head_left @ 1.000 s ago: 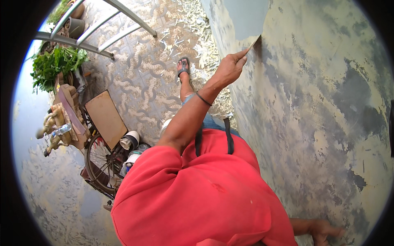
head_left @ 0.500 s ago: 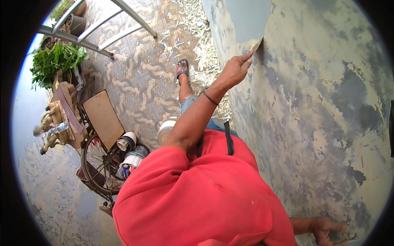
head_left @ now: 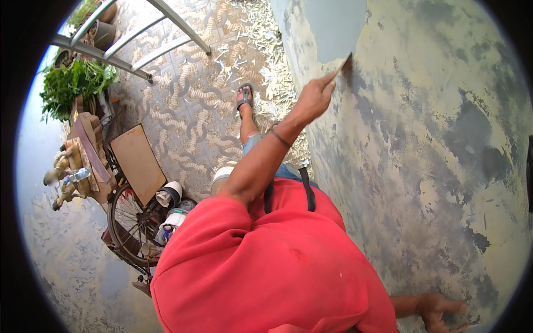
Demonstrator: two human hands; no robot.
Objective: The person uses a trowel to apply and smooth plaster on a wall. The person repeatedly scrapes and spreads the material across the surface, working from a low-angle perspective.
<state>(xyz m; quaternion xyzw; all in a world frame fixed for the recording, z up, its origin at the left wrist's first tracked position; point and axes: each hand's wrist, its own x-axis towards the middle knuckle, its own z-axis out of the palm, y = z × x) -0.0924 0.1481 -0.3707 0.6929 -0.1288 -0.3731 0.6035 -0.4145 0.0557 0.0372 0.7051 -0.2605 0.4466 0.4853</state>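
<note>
My left hand [head_left: 315, 99] is closed around a scraper, held out along the wall. The scraper [head_left: 346, 63] has a flat, dark-edged blade that meets the wall, just below a smooth grey patch [head_left: 336, 30]. My right hand [head_left: 441, 312] is at the lower right, against or close to the wall, with its fingers apart and nothing in it. The wall [head_left: 411, 166] is blotched in pale yellow and grey where its coating is patchy. Part of the scraper's handle is hidden in my left fist.
Pale flakes [head_left: 266, 55] litter the patterned tiles along the wall's foot. A metal ladder [head_left: 125, 64] is at upper left. Left of me are a bicycle wheel [head_left: 133, 222], a brown board [head_left: 139, 165], a leafy plant [head_left: 75, 86] and a white bucket [head_left: 222, 176].
My left hand and the scraper have shifted slightly down and left along the wall, and the blade's angle has changed a little. My right hand has barely moved.
</note>
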